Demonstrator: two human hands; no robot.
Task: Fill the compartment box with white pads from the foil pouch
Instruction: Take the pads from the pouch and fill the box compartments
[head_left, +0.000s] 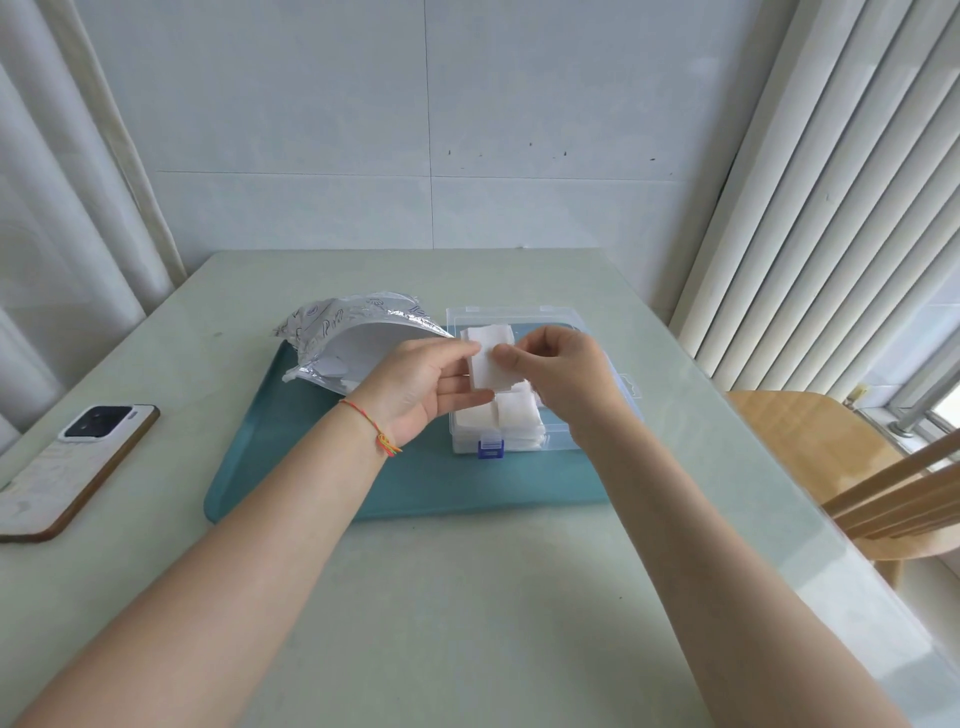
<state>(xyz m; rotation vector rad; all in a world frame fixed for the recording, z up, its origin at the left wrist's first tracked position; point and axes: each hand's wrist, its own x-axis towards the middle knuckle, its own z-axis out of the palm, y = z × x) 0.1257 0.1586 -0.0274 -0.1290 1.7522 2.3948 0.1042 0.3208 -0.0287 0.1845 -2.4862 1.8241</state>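
A white pad (485, 358) is held up over the clear compartment box (613, 395). My left hand (421, 387) holds its left side with thumb on top and fingers beneath. My right hand (563, 376) pinches its right edge. Below them, white pads (511, 415) fill the box's near compartments, and another pad lies farther back. The box's lid lies open behind it, and a blue latch (490, 448) sits at its front. The silver foil pouch (348, 340) lies to the left, its mouth open with more pads visible inside.
Box and pouch rest on a teal tray (415, 488) on a pale green table. A phone (72, 465) lies face down near the table's left edge. A wooden chair (826, 457) stands at the right by the window blinds.
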